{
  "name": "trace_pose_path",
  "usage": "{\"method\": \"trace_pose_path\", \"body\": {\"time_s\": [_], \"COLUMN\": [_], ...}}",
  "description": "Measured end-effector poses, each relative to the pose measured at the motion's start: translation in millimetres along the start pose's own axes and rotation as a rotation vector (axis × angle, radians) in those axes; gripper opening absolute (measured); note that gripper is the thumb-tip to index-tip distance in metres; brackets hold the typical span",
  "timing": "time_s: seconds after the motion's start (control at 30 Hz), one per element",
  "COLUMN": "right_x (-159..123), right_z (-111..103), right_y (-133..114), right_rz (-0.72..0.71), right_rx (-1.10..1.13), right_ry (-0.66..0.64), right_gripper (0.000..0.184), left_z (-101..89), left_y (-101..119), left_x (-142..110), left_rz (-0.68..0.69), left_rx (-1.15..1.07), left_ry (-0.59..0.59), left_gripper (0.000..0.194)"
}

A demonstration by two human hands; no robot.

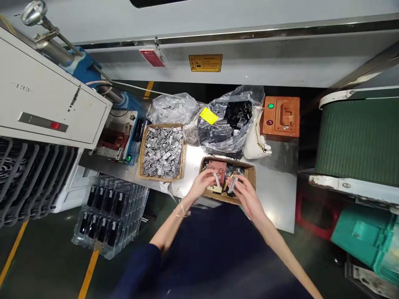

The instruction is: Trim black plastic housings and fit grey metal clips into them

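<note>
Orange box [291,118]: far right corner of the counter [277,182], a green button [271,106] and a dark red button [269,122] on top.
Blue press [82,68]: at the counter's left end, a shiny round knob [34,12] on its upper end.
White cabinet [56,93]: marked 133, a red switch [55,125] on its face.
Warning label [205,63]: yellow, on the grey panel [274,62] behind the counter.
Red tag [153,57]: hung from the metal rail [230,35], left of the label.
Green belt [358,137]: ribbed, white-framed, right of the counter.
Teal bin [358,232]: at the lower right.
</note>
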State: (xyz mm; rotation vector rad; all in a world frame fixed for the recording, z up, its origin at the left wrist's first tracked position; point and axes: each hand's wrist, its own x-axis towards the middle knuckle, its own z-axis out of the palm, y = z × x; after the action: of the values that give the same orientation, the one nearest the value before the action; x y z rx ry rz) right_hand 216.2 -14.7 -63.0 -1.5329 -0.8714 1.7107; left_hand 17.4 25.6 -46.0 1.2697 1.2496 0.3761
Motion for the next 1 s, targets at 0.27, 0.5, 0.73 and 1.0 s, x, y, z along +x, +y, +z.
{"method": "trace_pose_path", "body": {"time_s": [0.27,0.5,0.73,1.0], "right_x": [-70,-105,-118,-111], "right_z": [3,1,1,13], "right_y": [-78,-119,-129,-131], "right_rz": [0.409,0.348,0.333,0.368], "right_rx": [0.819,0.886,0.868,0.864], "right_ry": [-0.082,-0.258,-0.33,-0.278], "right_gripper": [0.034,0.043,0.035,0.032], "left_z": [27.7,32.2,30.3,30.7], "left_y": [67,114,140,144], "left_x": [-65,-85,-102,-107], "left_rz": [-0.232,0.029,0.094,0.017], "left_rx": [-1.221,-1.141,-1.034,-0.979], "left_ry": [-0.025,-0.112,-0.058,0.096], "left_gripper": [0.048,0.022,0.026,0.034]}}
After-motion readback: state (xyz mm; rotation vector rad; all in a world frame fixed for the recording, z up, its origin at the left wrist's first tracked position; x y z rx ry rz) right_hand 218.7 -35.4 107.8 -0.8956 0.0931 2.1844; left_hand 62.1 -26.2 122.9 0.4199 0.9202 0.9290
